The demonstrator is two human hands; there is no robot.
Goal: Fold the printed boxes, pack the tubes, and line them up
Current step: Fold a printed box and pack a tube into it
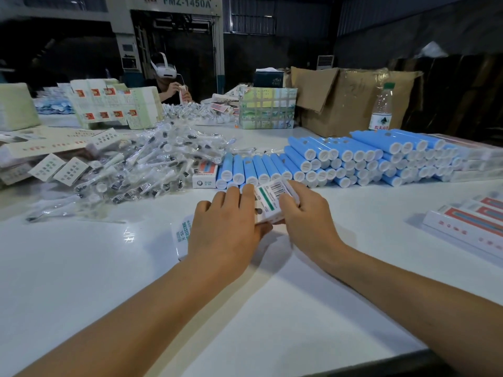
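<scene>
In the head view, the left hand (226,224) and the right hand (304,213) both grip a printed box (268,198) just above the white table (81,268), fingers curled round its sides. Behind it lie stacked blue tubes (353,159), with finished boxes (468,221) at the right.

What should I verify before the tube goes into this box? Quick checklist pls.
1. Box held by both hands: ok. Left hand and right hand each have a grip on the printed box.
2. Box fully squared up: cannot tell, hands cover most of it.
3. Open end facing the tubes: cannot tell.
4. Tube supply in reach: ok, blue tubes are stacked just beyond the box.
5. A hand free to pick a tube: not ok, both are on the box.
6. Finished boxes lined up at right: ok.
</scene>
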